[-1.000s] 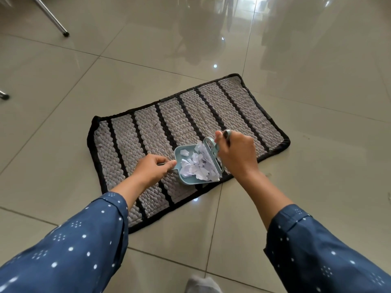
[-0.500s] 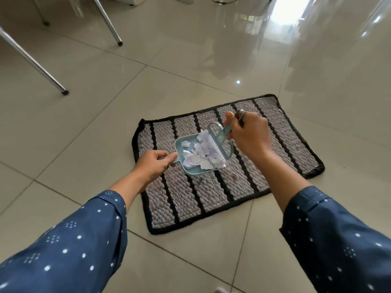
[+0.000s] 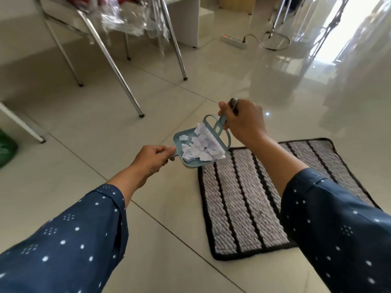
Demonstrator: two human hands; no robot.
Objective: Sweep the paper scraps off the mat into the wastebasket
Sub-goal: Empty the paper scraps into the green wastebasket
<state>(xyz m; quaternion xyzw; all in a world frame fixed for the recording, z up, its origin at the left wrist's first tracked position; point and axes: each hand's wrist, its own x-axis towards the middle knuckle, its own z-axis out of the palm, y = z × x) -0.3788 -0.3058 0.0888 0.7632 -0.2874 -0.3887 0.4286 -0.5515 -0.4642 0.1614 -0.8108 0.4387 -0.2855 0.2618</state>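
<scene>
My left hand (image 3: pixel 151 157) grips the handle of a small blue dustpan (image 3: pixel 180 142), held in the air above the mat's far left corner. White paper scraps (image 3: pixel 198 147) fill the pan. My right hand (image 3: pixel 243 121) holds a blue hand brush (image 3: pixel 219 128), its white bristles resting against the scraps at the pan's mouth. The grey mat with black stripes (image 3: pixel 251 197) lies on the floor at the right, with no scraps visible on it. A green object (image 3: pixel 6 148) shows at the far left edge; I cannot tell whether it is the wastebasket.
Chrome chair legs (image 3: pixel 118 75) stand to the upper left, with clear plastic wrapping (image 3: pixel 127 20) hanging above. A white power strip (image 3: pixel 233 41) with a black cable lies at the back. White furniture (image 3: pixel 186 20) stands behind. The floor is glossy beige tile.
Both hands have lifted the loaded dustpan and brush off the mat and carried them left. My view has swung up and left, so the mat now sits at the lower right.
</scene>
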